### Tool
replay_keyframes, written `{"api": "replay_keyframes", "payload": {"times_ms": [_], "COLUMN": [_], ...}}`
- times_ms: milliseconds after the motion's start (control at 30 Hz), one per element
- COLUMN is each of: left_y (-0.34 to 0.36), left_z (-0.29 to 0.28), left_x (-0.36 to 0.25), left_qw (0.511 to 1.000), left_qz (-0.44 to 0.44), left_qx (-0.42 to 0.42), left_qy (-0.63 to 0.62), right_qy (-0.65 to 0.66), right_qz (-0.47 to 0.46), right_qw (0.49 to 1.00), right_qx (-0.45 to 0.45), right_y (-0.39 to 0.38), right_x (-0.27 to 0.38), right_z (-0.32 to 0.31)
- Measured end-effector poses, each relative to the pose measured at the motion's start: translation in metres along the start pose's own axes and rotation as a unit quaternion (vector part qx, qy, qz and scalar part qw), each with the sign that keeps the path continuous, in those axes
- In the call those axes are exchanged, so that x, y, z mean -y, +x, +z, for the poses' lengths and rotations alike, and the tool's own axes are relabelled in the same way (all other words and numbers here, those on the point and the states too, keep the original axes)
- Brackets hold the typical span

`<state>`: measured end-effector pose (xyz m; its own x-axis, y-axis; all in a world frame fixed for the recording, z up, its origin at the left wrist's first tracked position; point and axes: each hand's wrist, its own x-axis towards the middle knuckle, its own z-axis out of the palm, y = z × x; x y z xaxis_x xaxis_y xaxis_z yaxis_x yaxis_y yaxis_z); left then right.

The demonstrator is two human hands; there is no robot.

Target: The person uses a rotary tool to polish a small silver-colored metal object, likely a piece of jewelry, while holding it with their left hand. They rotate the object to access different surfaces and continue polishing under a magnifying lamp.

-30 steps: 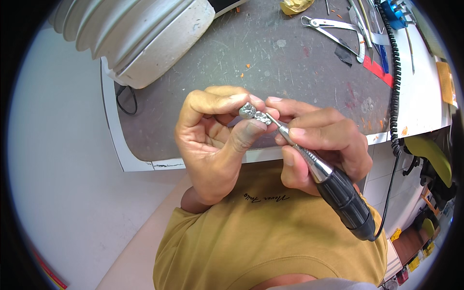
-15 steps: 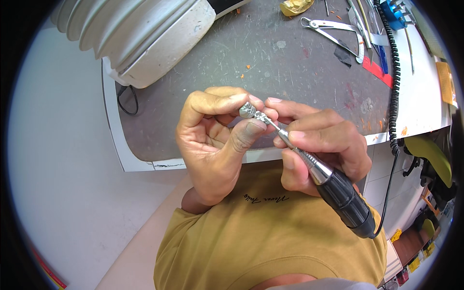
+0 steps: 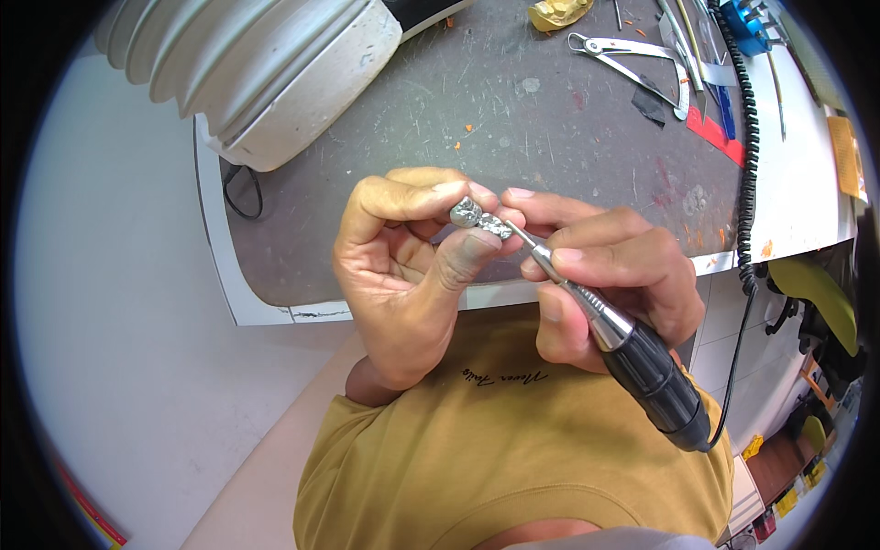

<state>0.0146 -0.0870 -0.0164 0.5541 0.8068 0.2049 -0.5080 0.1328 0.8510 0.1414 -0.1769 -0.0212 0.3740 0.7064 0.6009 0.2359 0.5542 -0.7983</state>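
Between its thumb and fingertips, my left hand pinches a small, shiny metal dental bridge made of joined tooth shapes. My right hand grips a rotary handpiece like a pen, its silver front between the fingers and its black body slanting down to the right. The slim tip points up and left at the bridge's right end; whether it touches cannot be made out. Both hands are close together above the front edge of the grey work mat. The inner side of the bridge is hidden by my fingers.
A white ribbed suction hose with a wide nozzle stands at the upper left. Beyond my hands lie a metal caliper, a red strip, slim tools and a yellow dental model. A black coiled cord runs down the right.
The handpiece tip has drawn back slightly to the right from the bridge. The bridge has turned a little in my left fingers and shows more of its bright surface.
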Motion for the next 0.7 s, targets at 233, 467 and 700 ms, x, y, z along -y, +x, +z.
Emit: {"api": "replay_keyframes", "payload": {"times_ms": [233,467,700], "left_y": [-0.0006,-0.0027,-0.0014], "left_z": [-0.0008,0.0024,-0.0009], "left_x": [0.0019,-0.0014,0.0019], "left_qw": [1.0,0.998,1.0], "left_qz": [0.01,-0.009,0.017], "left_qx": [0.005,-0.006,-0.002], "left_qy": [0.015,0.055,0.011], "right_qy": [-0.011,0.01,-0.001], "right_qz": [-0.004,-0.003,-0.012], "right_qw": [1.0,1.0,1.0], "right_qx": [0.018,-0.01,0.023], "right_y": [0.0036,-0.0002,0.0057], "right_x": [0.0006,0.0001,-0.0003], "right_z": [-0.0013,0.0007,-0.003]}}
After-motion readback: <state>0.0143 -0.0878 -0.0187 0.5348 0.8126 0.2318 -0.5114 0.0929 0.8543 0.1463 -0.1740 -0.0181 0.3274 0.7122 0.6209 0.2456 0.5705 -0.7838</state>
